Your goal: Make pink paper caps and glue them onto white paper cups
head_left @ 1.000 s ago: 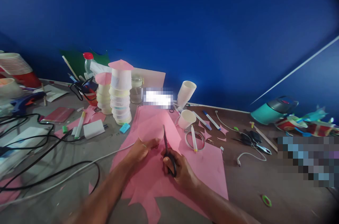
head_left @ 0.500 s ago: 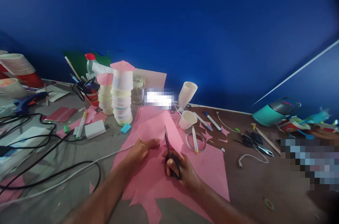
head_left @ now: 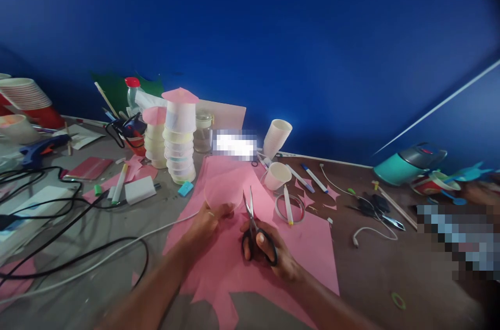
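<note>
Gripping open scissors, right hand beside left hand's pinched pink circle

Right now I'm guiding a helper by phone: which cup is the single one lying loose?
Start at the big pink paper sheet on the table. At its far right edge, beside a tape ring, sits one white paper cup. Unlike the stacked cups behind it, it is alone and tipped over.

A pink paper circle is pinched by the left hand; at its three o'clock, parted-blade scissors are gripped by the right hand.
</note>
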Motion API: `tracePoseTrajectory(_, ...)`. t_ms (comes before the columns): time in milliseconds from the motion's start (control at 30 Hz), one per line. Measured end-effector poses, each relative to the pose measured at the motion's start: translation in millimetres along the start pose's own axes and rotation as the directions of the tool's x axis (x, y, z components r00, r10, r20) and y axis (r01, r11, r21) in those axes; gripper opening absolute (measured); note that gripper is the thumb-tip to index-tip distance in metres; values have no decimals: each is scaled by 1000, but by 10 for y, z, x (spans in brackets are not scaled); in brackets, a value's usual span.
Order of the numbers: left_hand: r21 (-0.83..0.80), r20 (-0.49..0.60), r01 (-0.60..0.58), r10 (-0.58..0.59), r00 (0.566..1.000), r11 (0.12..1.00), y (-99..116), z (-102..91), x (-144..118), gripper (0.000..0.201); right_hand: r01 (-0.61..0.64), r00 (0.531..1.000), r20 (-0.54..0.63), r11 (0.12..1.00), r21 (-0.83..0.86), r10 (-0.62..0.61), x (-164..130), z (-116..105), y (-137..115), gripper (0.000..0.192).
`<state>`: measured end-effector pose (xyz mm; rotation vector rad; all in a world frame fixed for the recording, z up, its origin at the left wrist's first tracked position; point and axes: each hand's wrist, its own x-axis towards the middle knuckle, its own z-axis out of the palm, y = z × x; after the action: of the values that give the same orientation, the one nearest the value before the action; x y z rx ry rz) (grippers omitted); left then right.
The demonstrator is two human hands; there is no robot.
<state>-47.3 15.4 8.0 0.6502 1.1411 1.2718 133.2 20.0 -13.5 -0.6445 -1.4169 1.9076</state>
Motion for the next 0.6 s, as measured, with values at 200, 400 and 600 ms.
tracePoseTrajectory(200, 179, -47, -44, 53, 997, 983, 47, 22, -91, 20, 15, 999, -44, 1000, 25, -14, 17, -6, 30, 57)
tracePoseTrajectory(400, 187, 66, -98, 87, 994, 977, -72, -57, 20, 22, -21, 999, -32, 1000, 12, 21, 35, -20, -22, 53)
tracePoseTrajectory(600, 194, 207, -41, 0, 978, 980, -96, -99, 25, 18, -2, 1000, -17, 988, -153, -1, 41, -81, -163, 55)
